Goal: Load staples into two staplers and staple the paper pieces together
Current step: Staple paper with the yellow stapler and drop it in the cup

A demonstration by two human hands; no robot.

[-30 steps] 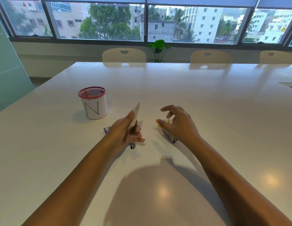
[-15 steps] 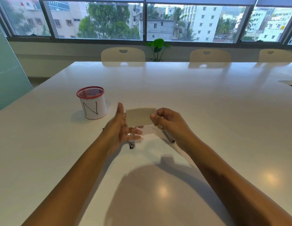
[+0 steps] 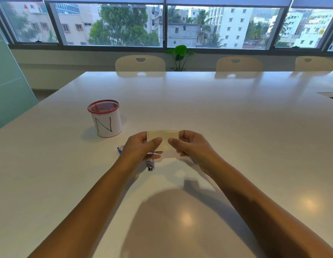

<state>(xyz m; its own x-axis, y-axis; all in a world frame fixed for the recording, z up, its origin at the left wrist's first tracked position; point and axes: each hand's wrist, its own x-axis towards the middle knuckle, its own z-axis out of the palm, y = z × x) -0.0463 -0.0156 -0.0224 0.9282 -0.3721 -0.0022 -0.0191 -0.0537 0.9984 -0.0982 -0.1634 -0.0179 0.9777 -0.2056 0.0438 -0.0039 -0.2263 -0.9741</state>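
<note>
A small cream paper piece (image 3: 164,135) is held flat above the white table (image 3: 236,127), facing me. My left hand (image 3: 141,148) pinches its left edge with thumb in front. My right hand (image 3: 191,146) pinches its right edge the same way. Under my left hand a silver stapler (image 3: 150,164) lies on the table, only its near end showing. A small blue and white box (image 3: 120,149) peeks out left of my left wrist. The second stapler is hidden behind my right hand.
A white mesh-topped cup (image 3: 105,118) with a red rim and a letter N stands at the left. Cream chairs (image 3: 140,63) line the far edge. A green plant (image 3: 179,54) is by the window. A cable slot (image 3: 329,94) sits far right.
My left hand first held the paper alone, on edge. My right hand came over and took its right edge, and now both hands hold it flat and slightly higher.
</note>
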